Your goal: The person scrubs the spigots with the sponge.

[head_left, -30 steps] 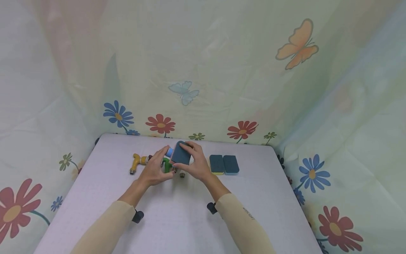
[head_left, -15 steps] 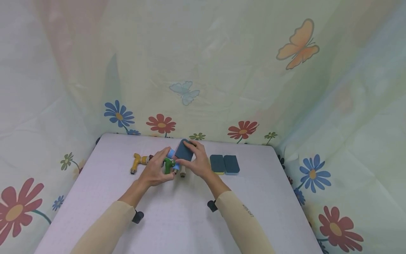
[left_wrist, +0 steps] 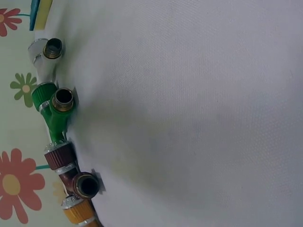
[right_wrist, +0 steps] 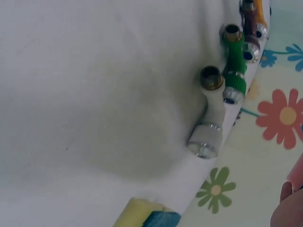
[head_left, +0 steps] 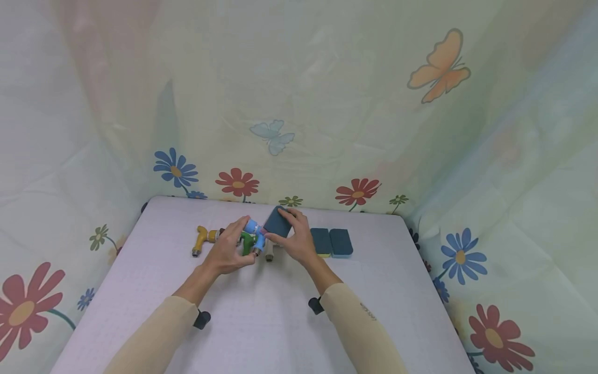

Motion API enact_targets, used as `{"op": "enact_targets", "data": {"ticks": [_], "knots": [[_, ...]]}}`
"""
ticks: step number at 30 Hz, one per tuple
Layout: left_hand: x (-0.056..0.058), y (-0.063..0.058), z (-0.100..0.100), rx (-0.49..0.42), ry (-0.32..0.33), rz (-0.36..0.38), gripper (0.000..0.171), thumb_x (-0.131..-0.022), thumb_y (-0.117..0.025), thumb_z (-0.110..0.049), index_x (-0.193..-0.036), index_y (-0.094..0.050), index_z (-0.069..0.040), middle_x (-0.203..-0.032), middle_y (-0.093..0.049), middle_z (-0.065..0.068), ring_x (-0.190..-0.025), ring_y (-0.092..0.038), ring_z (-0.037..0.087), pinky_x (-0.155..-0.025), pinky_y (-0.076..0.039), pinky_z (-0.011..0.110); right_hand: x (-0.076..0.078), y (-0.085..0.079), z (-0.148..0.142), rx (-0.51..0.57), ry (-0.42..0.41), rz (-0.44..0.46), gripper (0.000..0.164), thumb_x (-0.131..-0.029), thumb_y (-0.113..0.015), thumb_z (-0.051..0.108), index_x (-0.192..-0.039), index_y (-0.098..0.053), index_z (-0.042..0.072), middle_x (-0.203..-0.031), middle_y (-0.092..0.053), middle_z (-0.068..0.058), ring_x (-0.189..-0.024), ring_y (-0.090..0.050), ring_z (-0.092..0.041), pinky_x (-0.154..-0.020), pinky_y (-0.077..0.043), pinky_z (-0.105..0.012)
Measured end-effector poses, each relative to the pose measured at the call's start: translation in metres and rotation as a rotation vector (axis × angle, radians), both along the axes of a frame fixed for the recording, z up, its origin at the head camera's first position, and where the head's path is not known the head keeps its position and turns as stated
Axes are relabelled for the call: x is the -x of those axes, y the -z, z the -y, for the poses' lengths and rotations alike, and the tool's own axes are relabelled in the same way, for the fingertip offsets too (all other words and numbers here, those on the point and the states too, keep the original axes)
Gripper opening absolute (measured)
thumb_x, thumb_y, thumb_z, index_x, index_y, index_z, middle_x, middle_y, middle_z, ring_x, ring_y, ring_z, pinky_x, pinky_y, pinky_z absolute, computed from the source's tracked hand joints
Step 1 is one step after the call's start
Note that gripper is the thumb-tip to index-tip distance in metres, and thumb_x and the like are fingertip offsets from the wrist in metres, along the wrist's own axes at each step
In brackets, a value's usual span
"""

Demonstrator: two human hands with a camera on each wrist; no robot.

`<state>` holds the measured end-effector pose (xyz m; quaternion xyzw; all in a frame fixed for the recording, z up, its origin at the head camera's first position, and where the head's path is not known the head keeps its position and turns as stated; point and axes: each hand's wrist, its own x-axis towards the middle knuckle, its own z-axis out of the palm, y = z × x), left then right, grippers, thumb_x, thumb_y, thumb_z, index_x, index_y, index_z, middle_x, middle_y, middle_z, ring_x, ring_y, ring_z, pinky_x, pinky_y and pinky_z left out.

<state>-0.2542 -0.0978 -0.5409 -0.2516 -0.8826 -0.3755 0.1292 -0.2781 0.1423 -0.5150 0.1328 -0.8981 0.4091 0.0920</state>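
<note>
In the head view, my left hand [head_left: 228, 252] holds a blue pipe fitting [head_left: 259, 241] between fingers and thumb; its threaded metal end points down toward me. My right hand [head_left: 300, 240] pinches a sponge [head_left: 277, 222] with a dark scouring face turned up and pink foam beneath. The sponge's left edge overlaps the blue fitting. In the right wrist view, only part of the pink foam [right_wrist: 297, 174] and some fingers [right_wrist: 289, 210] show at the right edge. Neither the left hand nor the blue fitting appears in the left wrist view.
Similar fittings lie in a row behind the hands: yellow [head_left: 201, 241], brown [left_wrist: 71, 172], green [left_wrist: 57, 116] and white [right_wrist: 213, 113]. Two dark-topped sponges [head_left: 321, 240] lie side by side to the right. A flowered curtain [head_left: 299, 104] rises behind the white table [head_left: 280, 322].
My right hand has shifted right with the sponge, which has tilted and uncovered more of the blue fitting. My left hand stays almost in place.
</note>
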Motion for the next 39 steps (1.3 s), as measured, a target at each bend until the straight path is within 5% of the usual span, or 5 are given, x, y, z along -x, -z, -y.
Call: {"op": "enact_targets", "data": {"ticks": [7,26,39], "knots": [[0.000,0.000,-0.001,-0.019,-0.009,-0.008,0.101,-0.079,-0.081,-0.034,-0.163,-0.031,-0.012,-0.163,-0.042,0.015,-0.146,-0.046,0.037,-0.115,-0.046,0.059,-0.007,-0.005,0.014,0.047,-0.168,-0.049,0.079,-0.084,-0.087,0.041,-0.154,-0.052,0.027,-0.164,-0.038,-0.009,-0.151,-0.035,-0.034,-0.112,-0.048,-0.058],[-0.003,0.006,0.001,-0.022,-0.037,0.022,0.099,-0.080,-0.082,-0.038,-0.162,-0.033,-0.013,-0.162,-0.044,0.013,-0.140,-0.050,0.035,-0.113,-0.048,0.057,0.004,0.007,-0.001,0.015,-0.038,0.000,0.079,-0.085,-0.086,0.044,-0.154,-0.053,0.025,-0.163,-0.039,-0.008,-0.150,-0.036,-0.032,-0.114,-0.049,-0.053],[-0.003,0.009,0.004,0.021,-0.018,0.003,0.101,-0.079,-0.082,-0.038,-0.163,-0.033,-0.012,-0.164,-0.043,0.012,-0.148,-0.045,0.035,-0.117,-0.044,0.057,0.001,0.007,-0.011,0.031,-0.065,0.096,0.075,-0.087,-0.083,0.046,-0.153,-0.053,0.028,-0.162,-0.040,-0.007,-0.148,-0.038,-0.033,-0.115,-0.046,-0.058]]}}
